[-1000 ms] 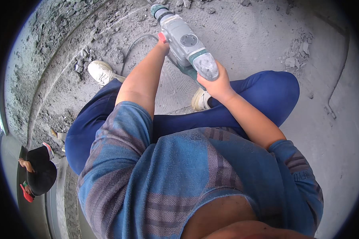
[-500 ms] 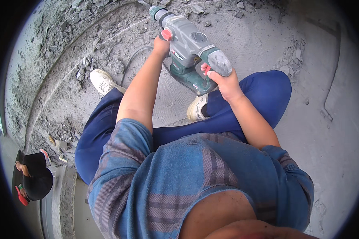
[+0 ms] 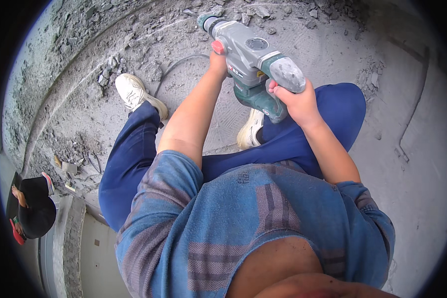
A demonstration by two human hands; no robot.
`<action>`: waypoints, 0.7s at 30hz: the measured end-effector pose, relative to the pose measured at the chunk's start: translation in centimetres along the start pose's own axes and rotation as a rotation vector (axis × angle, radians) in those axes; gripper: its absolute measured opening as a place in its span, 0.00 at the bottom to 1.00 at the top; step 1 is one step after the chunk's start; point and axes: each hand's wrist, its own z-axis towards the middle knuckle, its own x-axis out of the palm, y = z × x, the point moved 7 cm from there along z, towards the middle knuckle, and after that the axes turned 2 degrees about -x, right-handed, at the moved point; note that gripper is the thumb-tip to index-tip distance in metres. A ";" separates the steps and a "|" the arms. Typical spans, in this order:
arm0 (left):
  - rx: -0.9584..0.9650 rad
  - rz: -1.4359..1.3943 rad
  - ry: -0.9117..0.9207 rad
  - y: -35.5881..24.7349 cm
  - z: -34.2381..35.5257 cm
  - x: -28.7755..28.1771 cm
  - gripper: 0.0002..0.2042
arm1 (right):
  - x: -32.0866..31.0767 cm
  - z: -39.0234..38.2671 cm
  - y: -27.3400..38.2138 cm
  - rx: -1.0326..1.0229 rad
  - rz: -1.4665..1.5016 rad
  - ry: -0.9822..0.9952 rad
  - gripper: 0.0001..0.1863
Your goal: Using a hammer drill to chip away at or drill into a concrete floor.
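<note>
A grey and dark green rotary hammer drill [image 3: 244, 47] is held in front of me, its chuck and chisel bit [image 3: 189, 12] pointing to the far left. Near the front of its body, below the red knob, my left hand [image 3: 218, 64] is closed round the tool; part of that grip is hidden. My right hand [image 3: 299, 102] wraps the rear handle, thumb and fingers curled in under the dusty grey end cap. Broken rubble lies on the floor beneath the bit's tip.
Chunks of broken concrete [image 3: 109, 72] lie along the far and left side. A black cable [image 3: 171, 67] curves past my left shoe [image 3: 134, 92]. At the far left a person in dark clothes and a red cap [image 3: 35, 208] is beside a low ledge [image 3: 69, 243]. A bent groove [image 3: 417, 107] marks the right side.
The drill and both hands have shifted a little to the right and slightly down in the view. Both hands keep their hold. My left foot appears turned slightly.
</note>
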 end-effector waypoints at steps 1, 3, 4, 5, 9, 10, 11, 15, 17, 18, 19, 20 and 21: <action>-0.021 0.012 0.009 -0.1 0.7 -0.8 0.25 | 0.9 0.2 -0.8 0.011 -0.019 -0.043 0.13; -0.118 -0.183 0.173 1.2 1.7 -3.7 0.17 | 3.3 -0.4 -0.9 -0.065 -0.074 -0.083 0.14; -0.140 -0.209 0.200 2.0 1.8 -4.6 0.16 | 4.4 -0.9 -0.5 -0.092 -0.128 -0.065 0.15; -0.165 -0.208 0.215 2.9 1.6 -4.8 0.16 | 5.1 -1.8 0.0 -0.105 -0.183 -0.064 0.16; -0.192 -0.225 0.225 4.4 1.6 -6.1 0.15 | 6.4 -2.6 1.0 -0.166 -0.275 -0.043 0.17; -0.184 -0.226 0.227 4.4 1.9 -6.1 0.15 | 6.1 -2.3 0.0 -0.161 -0.234 -0.034 0.17; -0.179 -0.221 0.223 4.5 2.0 -6.2 0.14 | 6.0 -2.3 -0.6 -0.147 -0.192 -0.023 0.17; -0.146 -0.188 0.176 4.4 2.9 -5.9 0.16 | 5.0 -1.4 -1.6 -0.090 -0.128 -0.019 0.17; 0.009 -0.182 0.119 3.8 3.3 -5.6 0.19 | 4.7 -0.9 -1.4 -0.090 -0.097 -0.034 0.17; 0.064 -0.016 0.108 3.4 3.4 -5.9 0.21 | 4.5 -0.7 -1.4 -0.068 -0.101 -0.047 0.17; 0.060 -0.013 0.110 3.3 3.4 -6.1 0.21 | 4.4 -0.6 -1.2 -0.047 -0.103 -0.060 0.17; -0.030 -0.042 0.101 3.6 3.8 -6.5 0.22 | 4.7 -0.4 -0.5 -0.056 -0.088 -0.068 0.16; -0.120 -0.070 0.090 3.8 4.1 -7.0 0.22 | 5.1 -0.2 0.4 -0.059 -0.084 -0.067 0.16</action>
